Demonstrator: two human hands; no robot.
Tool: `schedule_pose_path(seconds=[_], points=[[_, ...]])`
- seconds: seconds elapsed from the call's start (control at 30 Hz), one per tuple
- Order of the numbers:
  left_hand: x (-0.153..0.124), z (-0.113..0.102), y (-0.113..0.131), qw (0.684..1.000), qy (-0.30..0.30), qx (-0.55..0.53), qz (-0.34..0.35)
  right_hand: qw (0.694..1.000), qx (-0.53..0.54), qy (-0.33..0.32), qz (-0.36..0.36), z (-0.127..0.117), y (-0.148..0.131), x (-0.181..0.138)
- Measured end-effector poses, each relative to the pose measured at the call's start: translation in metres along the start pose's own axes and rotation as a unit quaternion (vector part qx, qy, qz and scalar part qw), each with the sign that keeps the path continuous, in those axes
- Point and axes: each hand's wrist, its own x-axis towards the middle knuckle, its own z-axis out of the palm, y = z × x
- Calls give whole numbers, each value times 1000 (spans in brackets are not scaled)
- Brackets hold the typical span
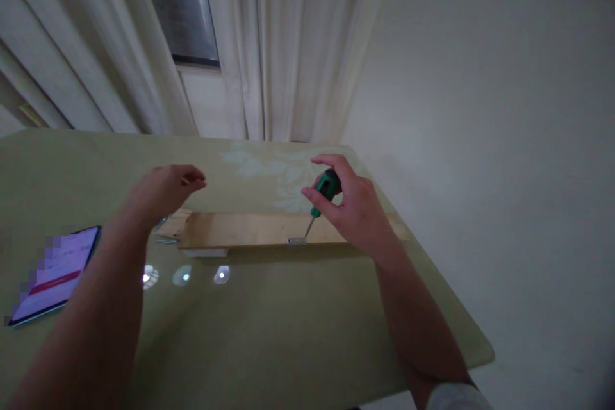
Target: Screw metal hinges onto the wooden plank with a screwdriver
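Observation:
My right hand grips a screwdriver by its green and black handle, with the index finger raised off it. The shaft slants down, and its tip meets the right end of a small metal plate at the near edge of a long wooden board. My left hand hovers above the board's left end, apart from it. Its fingers are bent and pressed together; whatever they may hold is hidden.
Under the board's left part sits a white block. Thin metal pieces lie by the board's left end. A tablet rests at the left on the green table. Curtains and a wall stand behind and to the right.

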Motion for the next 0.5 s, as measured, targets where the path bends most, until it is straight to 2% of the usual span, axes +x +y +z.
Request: schedule_pose_path(seconds=[0.07,0.13,0.2,0.23,0.33,0.5], points=[[-4,21,56,995,-40,-61,66,1000,2,-15,2,5,1,1],[-13,49,108,970,-116,-156,148,1000,-3,-28,0,10,3,1],[-24,76,143,936,-176,-238,189,999,-12,-38,-5,14,5,1],[-30,86,153,924,-195,-263,198,999,-17,-40,-6,14,6,1],[-40,104,161,905,-224,-305,192,999,-20,-38,-3,13,6,0],[-40,106,152,889,-255,-343,167,999,-13,-34,-10,12,6,0]])
